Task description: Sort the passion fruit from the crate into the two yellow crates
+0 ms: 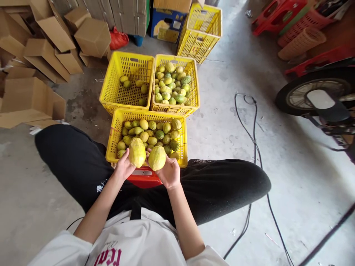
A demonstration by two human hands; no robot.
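Observation:
My left hand [124, 168] holds a yellow, oval, papaya-like fruit [137, 152], its fingers curled around the side. In my right hand [170, 172] rests a second yellow papaya-like fruit [156, 158], a bit smaller and rounder. Both fruits are held side by side above the near edge of a yellow crate [149, 115]. Many green-yellow fruits [152, 140] lie inside that crate. Behind it, the left yellow crate [109, 88] has several fruits on its floor, while the right yellow crate [197, 87] is heaped with them.
A red stool [144, 180] shows between my knees. Open cardboard boxes [33, 96] crowd the left side. Stacked yellow crates [203, 31] and a blue box [166, 26] stand farther back. Black cable [255, 140] trails over the floor at right, near a motorbike wheel [316, 92].

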